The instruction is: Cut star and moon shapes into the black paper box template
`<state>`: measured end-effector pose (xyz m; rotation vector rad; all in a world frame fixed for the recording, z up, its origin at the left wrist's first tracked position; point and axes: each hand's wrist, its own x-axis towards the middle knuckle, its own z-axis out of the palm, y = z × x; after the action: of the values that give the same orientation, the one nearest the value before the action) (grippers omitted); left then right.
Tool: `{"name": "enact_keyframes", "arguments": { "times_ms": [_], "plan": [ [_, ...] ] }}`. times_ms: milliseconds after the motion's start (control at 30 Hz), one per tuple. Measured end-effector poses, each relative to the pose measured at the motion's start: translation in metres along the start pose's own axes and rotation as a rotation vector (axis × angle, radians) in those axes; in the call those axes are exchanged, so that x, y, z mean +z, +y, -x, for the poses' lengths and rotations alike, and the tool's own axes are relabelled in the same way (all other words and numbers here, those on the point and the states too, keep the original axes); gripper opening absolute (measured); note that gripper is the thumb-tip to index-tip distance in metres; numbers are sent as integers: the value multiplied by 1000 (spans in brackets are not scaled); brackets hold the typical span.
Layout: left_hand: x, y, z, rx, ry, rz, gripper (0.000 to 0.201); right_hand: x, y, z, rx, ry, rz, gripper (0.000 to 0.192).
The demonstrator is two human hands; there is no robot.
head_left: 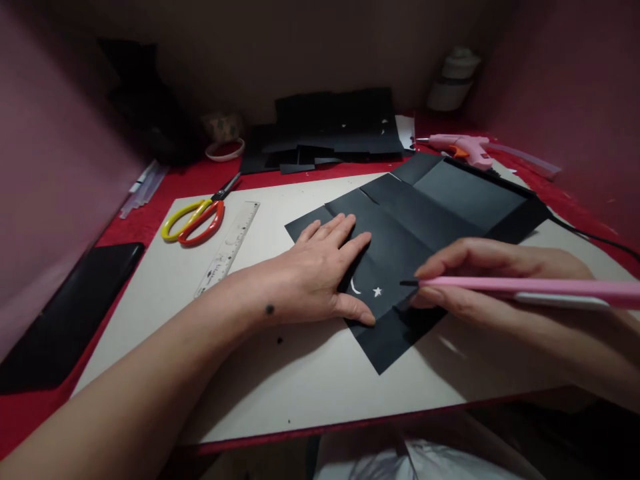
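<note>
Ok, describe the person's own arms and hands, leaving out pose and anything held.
Both forearms are bare, with no sleeves in view. The left hand shows no ring, watch or glove; a small dark dot marks its wrist. The right hand is likewise ungloved and without visible jewellery.

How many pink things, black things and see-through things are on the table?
Pink: 2, the glue gun and the pen in the right hand.
Black: 3, the creased black paper under the left hand, the pile of black paper, the flat black slab.
See-through: 1, the ruler.
Total: 6.
</note>
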<state>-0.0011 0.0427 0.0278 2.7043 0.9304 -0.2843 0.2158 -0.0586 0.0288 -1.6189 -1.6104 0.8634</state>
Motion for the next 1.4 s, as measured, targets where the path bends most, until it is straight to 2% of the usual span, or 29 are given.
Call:
{"name": "enact_keyframes", "arguments": {
  "times_ms": [100,267,333,767,967,1167,1400],
  "plan": [
    [6,-1,2,7,35,30,114,8,-7,-12,-6,-63,16,9],
    [9,3,0,-3,56,13,114,23,-4,-16,-197,-5,169,13],
    [8,4,0,-11,51,14,114,25,0,-16,-225,13,235,15],
    [7,7,-1,-35,31,-23,115,30,7,-9,-244,50,212,16],
    [6,6,0,-30,41,-31,115,26,6,-12,-267,-9,269,15],
    [8,6,-1,-33,50,-40,115,28,7,-11,-294,45,191,17],
    [8,7,-2,-34,56,-40,115,30,4,-11,-286,31,207,19]
  ]
}}
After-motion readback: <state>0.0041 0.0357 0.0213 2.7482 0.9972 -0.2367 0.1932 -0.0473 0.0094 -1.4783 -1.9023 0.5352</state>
